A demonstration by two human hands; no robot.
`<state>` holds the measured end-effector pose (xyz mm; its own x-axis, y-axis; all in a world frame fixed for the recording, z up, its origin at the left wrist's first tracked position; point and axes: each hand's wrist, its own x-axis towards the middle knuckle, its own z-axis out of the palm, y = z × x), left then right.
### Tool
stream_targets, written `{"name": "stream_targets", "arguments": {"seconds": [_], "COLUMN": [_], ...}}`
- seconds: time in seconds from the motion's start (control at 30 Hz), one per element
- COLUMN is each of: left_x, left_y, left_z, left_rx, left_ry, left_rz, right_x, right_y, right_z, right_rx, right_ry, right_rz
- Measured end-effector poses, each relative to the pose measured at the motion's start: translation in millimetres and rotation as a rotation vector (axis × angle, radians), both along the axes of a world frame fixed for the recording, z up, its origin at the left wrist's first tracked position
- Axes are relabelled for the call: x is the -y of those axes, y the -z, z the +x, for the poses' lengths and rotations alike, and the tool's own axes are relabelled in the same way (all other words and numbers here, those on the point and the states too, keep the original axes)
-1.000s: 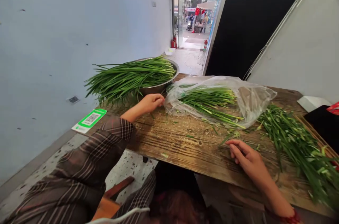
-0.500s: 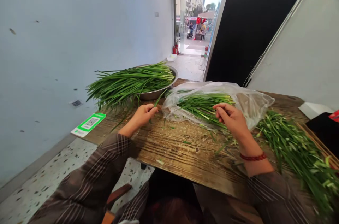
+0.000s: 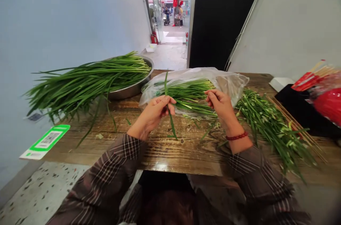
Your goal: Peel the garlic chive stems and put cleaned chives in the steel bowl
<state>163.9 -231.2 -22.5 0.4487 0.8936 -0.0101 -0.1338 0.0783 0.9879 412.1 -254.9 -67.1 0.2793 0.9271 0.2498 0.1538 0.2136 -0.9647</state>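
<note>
Between the thumb and fingers of my left hand (image 3: 156, 113) is a garlic chive leaf (image 3: 172, 125), its ends sticking out above and below. My right hand (image 3: 220, 108) is closed in a pinch over the front of a clear plastic bag (image 3: 231, 80); whatever its fingertips hold is too small to make out. Garlic chives (image 3: 183, 92) lie in the bag, stalk ends pointing right. To the left, a larger bunch of chives (image 3: 90, 79) fills a metal bowl (image 3: 128, 92) and hangs over its rim. Loose, messier chives (image 3: 269, 125) are heaped right of my right hand.
Leaf scraps dot the wooden table (image 3: 160, 154). A green-framed QR code card (image 3: 48, 141) sits at its left edge. On the right stand a black box (image 3: 301, 111) and red-wrapped packets (image 3: 306, 79), with thin wooden sticks (image 3: 293, 118) beside the heap.
The view has swung right. My left hand has moved from beside the bowl to the front of the bag, the leaf now upright in it. My right hand stays pinched near the bag.
</note>
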Motion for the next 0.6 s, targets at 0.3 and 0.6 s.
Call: {"name": "stream_targets", "arguments": {"seconds": [0.3, 0.6], "left_x": [-24, -26], "left_y": [29.4, 27.4], "left_z": [7, -2], "left_rx": [0.302, 0.270], "left_ry": [-0.301, -0.434], "left_rz": [-0.200, -0.015], "right_x": [17, 16], "right_y": [-5.1, 7.2], "right_z": [-33, -35], "right_rx": [0.145, 0.506], "right_ry": [-0.481, -0.614], "right_rz": [-0.194, -0.136]}}
